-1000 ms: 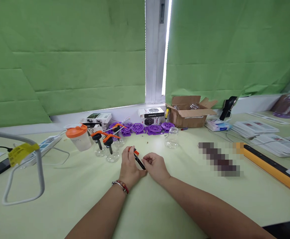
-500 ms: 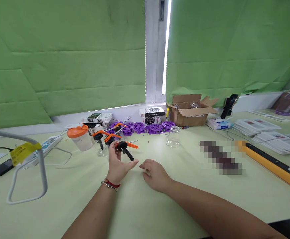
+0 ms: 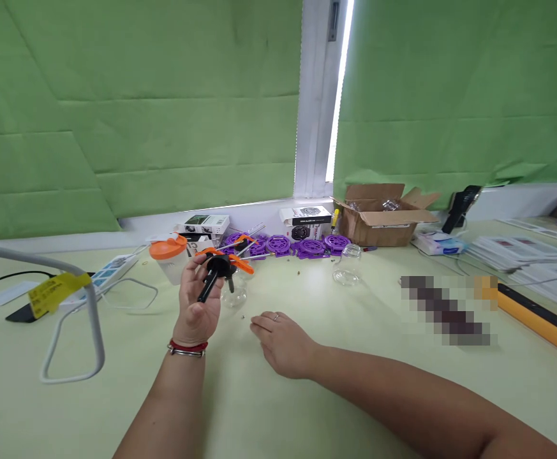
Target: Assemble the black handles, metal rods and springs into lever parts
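My left hand (image 3: 196, 306) is raised over the table, fingers closed around a black-and-orange part (image 3: 218, 263) with a round black disc and a black peg handle that points down and toward me. Another black-and-orange piece sits partly hidden behind it, above a clear glass jar (image 3: 234, 295). My right hand (image 3: 285, 344) rests low over the tabletop, palm down, its fingers stretched out leftward and side by side. Just beyond its fingertips lies a tiny piece (image 3: 242, 317), too small to name. A second glass jar (image 3: 349, 264) stands farther back on the right.
Purple plastic wheels (image 3: 278, 246) line the back, below small printed boxes (image 3: 305, 215). An open cardboard box (image 3: 383, 223) stands at back right. An orange-lidded cup (image 3: 169, 258), a power strip (image 3: 114, 271) and a grey bent tube (image 3: 97, 331) are at left. Printed cards (image 3: 517, 250) lie far right.
My left hand has drawn toward me and turned, so the held part's disc and handle face me. My right hand has shifted slightly left and lower, its fingers straightening. The view has swung left.
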A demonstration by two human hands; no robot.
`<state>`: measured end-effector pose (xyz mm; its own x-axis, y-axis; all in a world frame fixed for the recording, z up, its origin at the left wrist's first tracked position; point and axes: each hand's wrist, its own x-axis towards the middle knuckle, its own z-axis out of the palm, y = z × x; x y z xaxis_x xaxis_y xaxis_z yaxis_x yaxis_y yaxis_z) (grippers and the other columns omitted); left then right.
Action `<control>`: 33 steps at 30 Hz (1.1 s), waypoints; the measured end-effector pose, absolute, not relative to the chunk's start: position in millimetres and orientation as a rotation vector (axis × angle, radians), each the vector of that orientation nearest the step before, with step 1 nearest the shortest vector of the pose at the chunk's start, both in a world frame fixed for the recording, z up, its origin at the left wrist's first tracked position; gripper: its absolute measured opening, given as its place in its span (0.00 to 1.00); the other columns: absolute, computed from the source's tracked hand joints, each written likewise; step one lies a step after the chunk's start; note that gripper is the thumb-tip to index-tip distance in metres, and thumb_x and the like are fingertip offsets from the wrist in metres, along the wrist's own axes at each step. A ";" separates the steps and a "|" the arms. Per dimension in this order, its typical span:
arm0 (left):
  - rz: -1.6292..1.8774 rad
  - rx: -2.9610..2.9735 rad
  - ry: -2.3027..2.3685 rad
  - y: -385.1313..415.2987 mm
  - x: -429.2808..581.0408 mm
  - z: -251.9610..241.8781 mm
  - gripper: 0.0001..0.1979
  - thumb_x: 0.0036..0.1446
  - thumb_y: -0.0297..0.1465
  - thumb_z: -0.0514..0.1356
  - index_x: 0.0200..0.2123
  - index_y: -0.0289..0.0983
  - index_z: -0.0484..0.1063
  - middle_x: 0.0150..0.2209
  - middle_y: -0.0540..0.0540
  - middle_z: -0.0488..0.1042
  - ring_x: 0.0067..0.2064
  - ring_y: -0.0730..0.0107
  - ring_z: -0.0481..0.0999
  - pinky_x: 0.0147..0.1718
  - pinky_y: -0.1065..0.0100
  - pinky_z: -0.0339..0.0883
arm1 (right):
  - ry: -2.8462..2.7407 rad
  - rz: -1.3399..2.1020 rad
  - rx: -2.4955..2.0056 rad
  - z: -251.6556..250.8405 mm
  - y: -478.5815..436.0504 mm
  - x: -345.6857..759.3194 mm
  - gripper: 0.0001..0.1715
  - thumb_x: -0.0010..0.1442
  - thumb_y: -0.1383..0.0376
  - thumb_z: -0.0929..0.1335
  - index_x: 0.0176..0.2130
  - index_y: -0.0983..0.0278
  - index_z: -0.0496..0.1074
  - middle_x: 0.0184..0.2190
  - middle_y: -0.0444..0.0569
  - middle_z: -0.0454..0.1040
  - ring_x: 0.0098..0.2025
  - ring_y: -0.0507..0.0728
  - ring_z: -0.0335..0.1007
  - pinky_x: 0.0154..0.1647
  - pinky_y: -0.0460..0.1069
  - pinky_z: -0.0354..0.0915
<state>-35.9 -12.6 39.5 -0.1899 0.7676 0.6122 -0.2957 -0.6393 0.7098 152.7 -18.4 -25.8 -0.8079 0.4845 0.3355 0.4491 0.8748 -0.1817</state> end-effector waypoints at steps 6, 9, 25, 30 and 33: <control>1.793 1.499 0.721 -13.7 -22.9 30.7 0.43 0.32 0.46 0.68 0.52 0.41 0.57 0.51 0.40 0.63 0.54 0.56 0.64 0.51 0.61 0.61 | -2.737 0.192 -0.687 -28.3 -9.0 134.2 0.31 0.60 0.58 0.58 0.59 0.69 0.57 0.59 0.56 0.58 0.61 0.62 0.51 0.59 0.57 0.50; 1.717 1.623 0.801 -14.4 -11.5 22.2 0.42 0.35 0.39 0.69 0.53 0.41 0.55 0.53 0.38 0.60 0.56 0.55 0.61 0.53 0.57 0.58 | -2.704 0.212 -0.787 -32.4 -0.4 161.7 0.32 0.60 0.57 0.59 0.60 0.70 0.56 0.60 0.59 0.57 0.61 0.63 0.51 0.60 0.58 0.49; 1.434 1.772 1.082 -13.7 8.5 6.4 0.41 0.36 0.32 0.69 0.53 0.42 0.51 0.53 0.39 0.57 0.56 0.55 0.61 0.56 0.50 0.52 | -2.176 0.260 -1.545 -25.1 94.8 224.9 0.21 0.60 0.70 0.58 0.51 0.66 0.69 0.51 0.53 0.69 0.52 0.55 0.63 0.54 0.47 0.56; 1.388 1.796 1.107 -13.6 9.2 7.4 0.43 0.35 0.32 0.70 0.53 0.42 0.51 0.54 0.39 0.57 0.56 0.52 0.60 0.56 0.49 0.53 | -2.224 0.238 -1.694 -21.8 134.8 202.3 0.13 0.57 0.69 0.63 0.39 0.68 0.75 0.38 0.56 0.73 0.39 0.57 0.69 0.36 0.47 0.60; 1.362 1.810 1.120 -14.6 9.6 7.9 0.43 0.35 0.33 0.69 0.53 0.43 0.51 0.54 0.39 0.57 0.57 0.52 0.60 0.56 0.49 0.52 | -2.314 0.190 -1.682 -22.9 130.7 196.2 0.11 0.55 0.73 0.63 0.33 0.68 0.75 0.33 0.55 0.73 0.34 0.56 0.69 0.31 0.46 0.58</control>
